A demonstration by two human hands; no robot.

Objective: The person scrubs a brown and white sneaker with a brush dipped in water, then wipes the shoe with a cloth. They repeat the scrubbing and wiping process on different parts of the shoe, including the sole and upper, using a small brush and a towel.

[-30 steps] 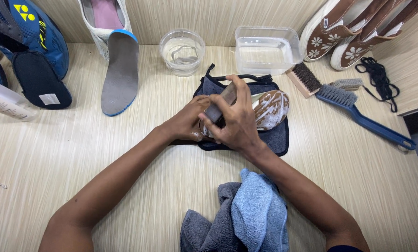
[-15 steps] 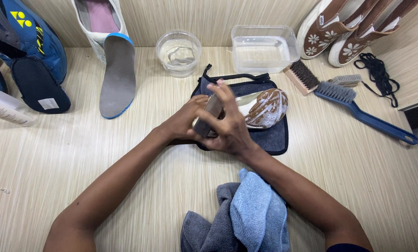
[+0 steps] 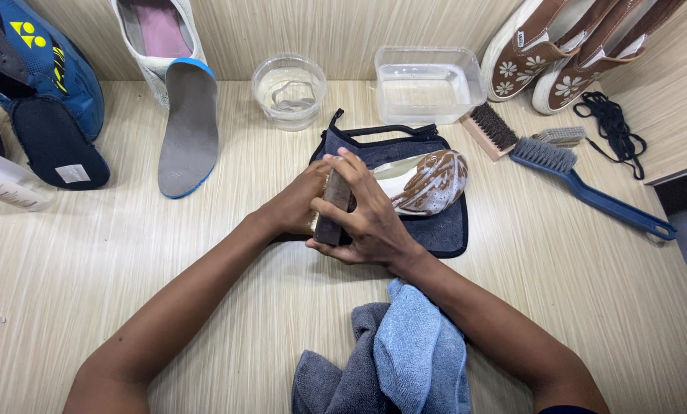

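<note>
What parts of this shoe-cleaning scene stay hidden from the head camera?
- Heel end of the brown patterned shoe: covered by the right hand and left hand.
- Bristles of the dark brush: face away under the fingers.
- Blue shoe: cut off by the left edge.
- Grey and blue cloths: cut off by the bottom edge.

Bare tabletop (image 3: 90, 261) lay open to the left of the forearms, and another bare strip ran right of the dark mat (image 3: 435, 230) toward the near edge. Behind the mat, passage was crowded: a round glass bowl (image 3: 288, 90) and a clear rectangular tub (image 3: 427, 83) stood against the wall, with a small wooden brush (image 3: 490, 130) and a blue long-handled brush (image 3: 588, 188) lying to the right. A grey insole (image 3: 186, 126) and blue shoe (image 3: 44, 84) blocked the far left. Folded blue and grey cloths (image 3: 397, 360) filled the near middle, between the arms.
</note>
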